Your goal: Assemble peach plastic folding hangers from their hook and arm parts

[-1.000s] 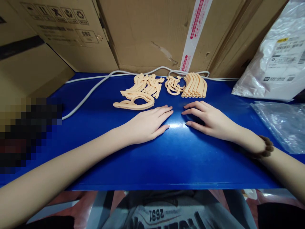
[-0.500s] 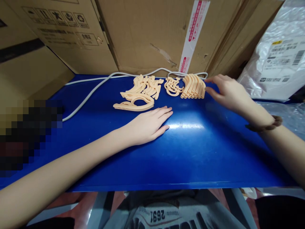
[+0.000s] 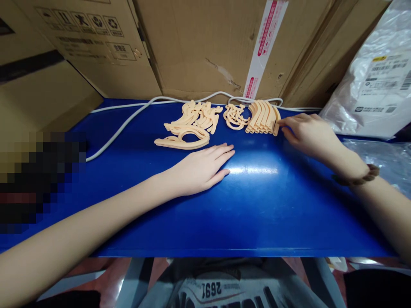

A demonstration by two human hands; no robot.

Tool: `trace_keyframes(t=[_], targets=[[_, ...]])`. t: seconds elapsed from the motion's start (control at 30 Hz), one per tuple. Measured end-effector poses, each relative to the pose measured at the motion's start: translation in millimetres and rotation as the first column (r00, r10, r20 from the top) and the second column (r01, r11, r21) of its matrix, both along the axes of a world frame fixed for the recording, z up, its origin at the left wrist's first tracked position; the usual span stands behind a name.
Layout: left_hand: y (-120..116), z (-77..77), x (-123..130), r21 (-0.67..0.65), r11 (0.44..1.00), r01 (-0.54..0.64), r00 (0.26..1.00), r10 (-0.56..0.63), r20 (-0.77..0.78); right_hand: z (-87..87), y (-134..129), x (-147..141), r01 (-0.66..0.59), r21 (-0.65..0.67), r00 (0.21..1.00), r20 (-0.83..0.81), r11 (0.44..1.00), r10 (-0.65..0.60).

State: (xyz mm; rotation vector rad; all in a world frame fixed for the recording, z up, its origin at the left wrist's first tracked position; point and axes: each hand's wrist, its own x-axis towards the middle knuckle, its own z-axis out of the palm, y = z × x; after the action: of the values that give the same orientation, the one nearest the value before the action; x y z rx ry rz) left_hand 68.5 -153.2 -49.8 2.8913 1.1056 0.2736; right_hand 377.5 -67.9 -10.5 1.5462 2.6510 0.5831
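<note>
My left hand (image 3: 207, 169) lies flat on the blue table, palm down, fingers stretched out and nothing in it. Just beyond it are long, peach-coloured curved plastic pieces (image 3: 192, 144), which look like hanger arms, and behind them a loose pile of shorter curved arms (image 3: 195, 115). A small heap of thin hook-shaped pieces (image 3: 236, 116) sits to the right. Beside that heap stands a neat row of curved arms (image 3: 261, 115). At the row's right end, my right hand (image 3: 310, 132) has its fingertips on one curved plastic piece (image 3: 276, 124), tilted slightly apart from the others.
Cardboard boxes (image 3: 205, 47) form a wall behind the blue table (image 3: 208, 222). A white cable (image 3: 128, 122) runs along the back and curves down at left. A white wrapped parcel (image 3: 369, 85) and clear plastic film (image 3: 385, 156) are at right.
My right hand has come down onto the row's end, its fingers drawing closer together. The end piece now leans away from the row. My left hand keeps its place.
</note>
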Motion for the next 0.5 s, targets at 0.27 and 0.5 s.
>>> trace_keyframes(t=[0.27,0.5], targets=[[0,-0.1,0,0.001,1.000,0.002,1.000,-0.002,-0.002,-3.9,-10,-7,-0.071,0.020,0.996,0.059,0.997,0.070],[0,1.1,1,-0.006,1.000,-0.002,1.000,0.002,0.001,-0.4,-55,-27,-0.115,0.043,0.989,0.097,0.992,0.110]])
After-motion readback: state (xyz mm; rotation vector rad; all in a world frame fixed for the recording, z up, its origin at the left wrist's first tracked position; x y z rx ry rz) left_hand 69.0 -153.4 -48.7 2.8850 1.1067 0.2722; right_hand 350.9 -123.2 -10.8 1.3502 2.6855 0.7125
